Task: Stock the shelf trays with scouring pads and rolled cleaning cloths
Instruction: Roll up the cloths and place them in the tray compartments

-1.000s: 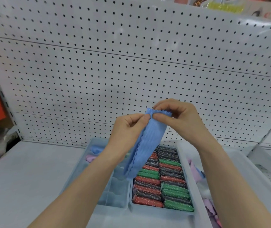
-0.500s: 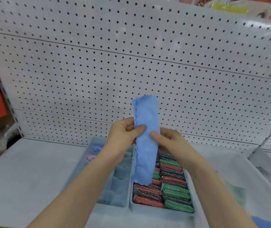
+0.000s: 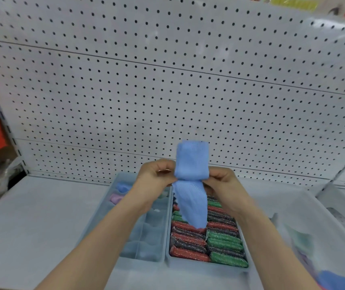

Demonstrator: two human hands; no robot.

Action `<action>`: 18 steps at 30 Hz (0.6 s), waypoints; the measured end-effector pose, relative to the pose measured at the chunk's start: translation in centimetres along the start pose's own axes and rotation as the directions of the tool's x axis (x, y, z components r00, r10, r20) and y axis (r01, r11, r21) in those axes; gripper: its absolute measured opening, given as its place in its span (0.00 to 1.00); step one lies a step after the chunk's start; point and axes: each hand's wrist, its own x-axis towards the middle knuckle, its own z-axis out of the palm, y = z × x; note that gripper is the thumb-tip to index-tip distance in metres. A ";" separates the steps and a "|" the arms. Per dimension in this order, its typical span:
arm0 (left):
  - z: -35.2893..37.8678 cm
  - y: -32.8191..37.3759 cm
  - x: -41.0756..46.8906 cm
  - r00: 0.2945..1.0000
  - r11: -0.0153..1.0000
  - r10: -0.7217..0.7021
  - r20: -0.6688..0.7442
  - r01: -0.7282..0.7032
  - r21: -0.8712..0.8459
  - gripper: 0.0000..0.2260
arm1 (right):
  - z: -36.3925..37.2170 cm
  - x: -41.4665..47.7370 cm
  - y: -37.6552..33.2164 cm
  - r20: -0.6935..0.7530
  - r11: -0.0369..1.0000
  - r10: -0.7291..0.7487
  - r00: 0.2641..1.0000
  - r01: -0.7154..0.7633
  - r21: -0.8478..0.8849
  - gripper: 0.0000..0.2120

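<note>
Left hand (image 3: 157, 174) and right hand (image 3: 223, 180) pinch blue cloth (image 3: 191, 185) between them at its middle, above scouring-pad tray (image 3: 188, 263); cloth ends stick up and hang down.

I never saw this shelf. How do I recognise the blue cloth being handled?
Under the white pegboard wall, two grey trays stand side by side. Above the right tray, full of red, green and dark scouring pads, the left hand and right hand pinch a blue cloth. Unlike the rolled cloths in the left tray, it is held in the air as a long strip.
</note>
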 end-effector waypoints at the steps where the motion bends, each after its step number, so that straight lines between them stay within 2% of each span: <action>1: 0.0 0.3 0.1 0.998 0.998 0.060 -0.008 -0.060 0.006 0.11 | 0.0 0.1 -0.4 0.004 0.999 -0.037 0.999 0.037 -0.019 0.20; 4: 0.2 1.5 0.1 0.994 0.992 0.104 0.012 -0.103 -0.073 0.16 | -0.3 0.4 -1.3 0.022 0.989 -0.124 0.992 0.126 -0.083 0.26; 6: 0.2 1.6 0.2 0.997 0.994 0.054 0.063 -0.047 -0.103 0.15 | -0.3 0.6 -1.6 0.028 0.976 -0.171 0.985 0.173 -0.130 0.27; 9: 0.5 0.9 0.1 0.994 0.999 -0.029 0.107 0.033 -0.042 0.12 | -0.4 1.1 -1.8 -0.016 0.966 -0.216 0.976 0.211 -0.149 0.30; 12: 0.6 0.7 -0.1 0.998 0.999 -0.024 0.054 0.026 -0.030 0.10 | -0.5 1.2 -2.0 -0.018 0.961 -0.259 0.966 0.256 -0.103 0.26; 18: 0.4 1.7 0.0 0.995 0.995 0.100 -0.004 -0.100 -0.013 0.14 | -0.4 0.9 -1.8 -0.007 0.968 -0.246 0.969 0.245 -0.050 0.17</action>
